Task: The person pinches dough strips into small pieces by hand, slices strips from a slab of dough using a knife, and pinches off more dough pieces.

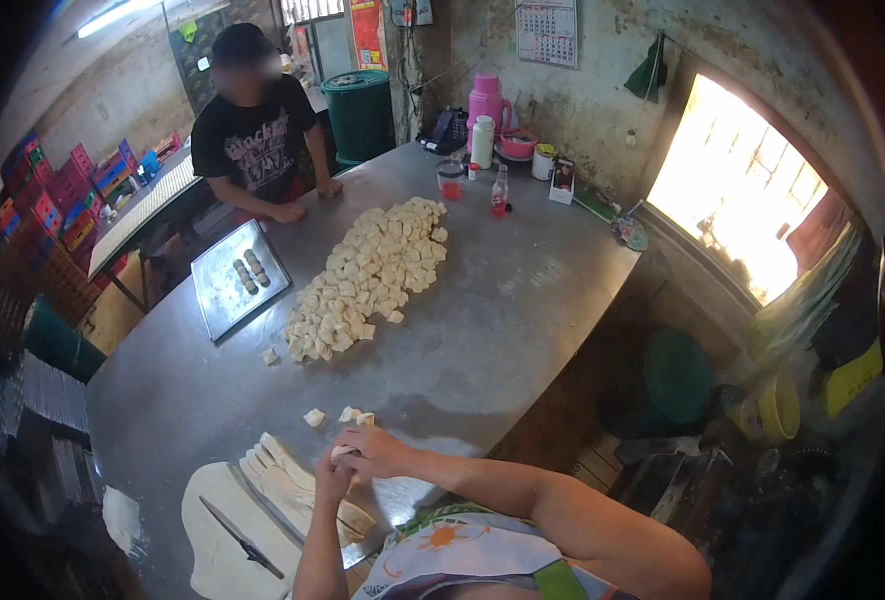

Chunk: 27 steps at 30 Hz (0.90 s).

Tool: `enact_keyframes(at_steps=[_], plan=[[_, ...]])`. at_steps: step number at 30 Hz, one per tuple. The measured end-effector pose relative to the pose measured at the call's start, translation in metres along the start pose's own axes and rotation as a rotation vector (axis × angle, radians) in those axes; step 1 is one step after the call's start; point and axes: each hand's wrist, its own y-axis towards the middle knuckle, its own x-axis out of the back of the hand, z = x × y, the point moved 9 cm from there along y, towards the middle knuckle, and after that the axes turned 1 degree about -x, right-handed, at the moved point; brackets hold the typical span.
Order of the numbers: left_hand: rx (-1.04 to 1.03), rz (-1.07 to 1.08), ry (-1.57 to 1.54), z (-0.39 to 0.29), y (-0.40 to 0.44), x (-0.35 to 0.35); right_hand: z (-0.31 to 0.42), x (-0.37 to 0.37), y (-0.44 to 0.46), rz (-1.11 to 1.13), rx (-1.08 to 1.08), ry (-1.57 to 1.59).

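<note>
Holding dough; tray bears lumps.

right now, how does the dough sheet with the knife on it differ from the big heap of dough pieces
The dough sheet is one smooth, flat slab; the heap of dough pieces is many small, separate lumps, piled up and uneven. The sheet lies at the near edge of the metal table, the heap farther back. The sheet carries a knife; no knife shows on the heap. Both are pale dough.
</note>
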Motion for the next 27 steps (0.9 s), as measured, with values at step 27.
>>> enact_keyframes(at_steps=[27], plan=[[0.051, 0.246, 0.278, -0.055, -0.028, -0.01, -0.084, 0.019, -0.014, 0.137, -0.414, -0.538]])
